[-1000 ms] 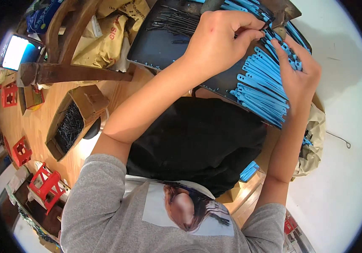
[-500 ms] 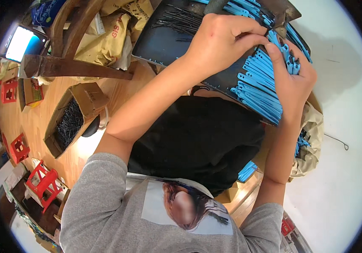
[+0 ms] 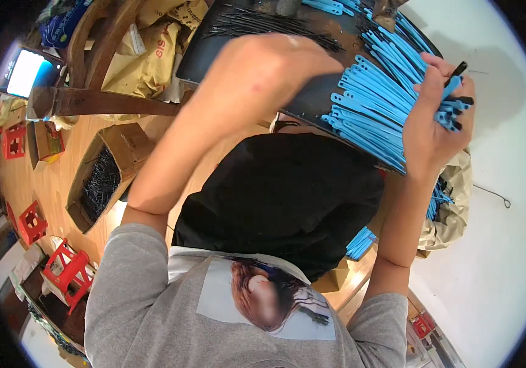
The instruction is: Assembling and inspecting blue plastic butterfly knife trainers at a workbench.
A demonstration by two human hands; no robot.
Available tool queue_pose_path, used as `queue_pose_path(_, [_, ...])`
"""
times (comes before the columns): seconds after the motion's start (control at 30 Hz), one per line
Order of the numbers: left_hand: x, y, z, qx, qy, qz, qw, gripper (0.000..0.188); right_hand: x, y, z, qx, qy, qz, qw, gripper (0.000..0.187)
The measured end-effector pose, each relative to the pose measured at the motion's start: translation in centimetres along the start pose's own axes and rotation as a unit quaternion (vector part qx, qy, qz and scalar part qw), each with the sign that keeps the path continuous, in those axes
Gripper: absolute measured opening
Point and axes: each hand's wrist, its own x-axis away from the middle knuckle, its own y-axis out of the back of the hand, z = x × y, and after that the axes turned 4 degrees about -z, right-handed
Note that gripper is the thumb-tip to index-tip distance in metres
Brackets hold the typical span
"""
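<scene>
In my right hand (image 3: 431,132) is a small bundle of blue plastic strips (image 3: 450,113) with black ends, the fingers closed around it. My left hand (image 3: 269,64) is over the dark tray (image 3: 303,104), apart from the right one. It is partly blurred and its back hides most of the fingers, so whether it holds anything I cannot tell. Between the hands, many flat blue strips with holed ends (image 3: 370,119) lie side by side on the tray. Thin black rods (image 3: 257,24) lie beyond my left hand.
A dark metal fixture (image 3: 385,13) stands at the tray's far edge. Left are a wooden frame (image 3: 116,104), yellow-brown sacks (image 3: 146,61) and a carton of black pieces (image 3: 100,178). A paper bag (image 3: 453,208) with blue strips sits at right, beside a white surface (image 3: 490,257).
My hands have come apart from each other. The left has moved left and nearer to me; the right has shifted slightly right and down, still holding the blue strips.
</scene>
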Motion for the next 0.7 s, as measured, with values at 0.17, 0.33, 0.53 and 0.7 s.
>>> queue_pose_path(0.17, [1.0,2.0,2.2,-0.150,-0.037,-0.002,0.988,0.019,-0.3,1.0,-2.2,0.078,0.126,0.160,0.976,0.014])
queue_pose_path(0.33, [1.3,1.9,2.3,-0.209,-0.040,0.055,0.976,0.021,0.3,0.7,-2.3,0.217,0.115,0.273,0.930,0.018])
queue_pose_path(0.53, [1.0,2.6,2.1,-0.175,-0.025,0.050,0.983,0.020,0.1,0.1,-2.5,0.244,0.134,0.335,0.900,0.020])
queue_pose_path(0.7, [0.8,4.3,2.6,-0.233,-0.068,0.125,0.962,0.020,0.1,-0.4,-2.2,0.264,0.145,0.337,0.892,0.018])
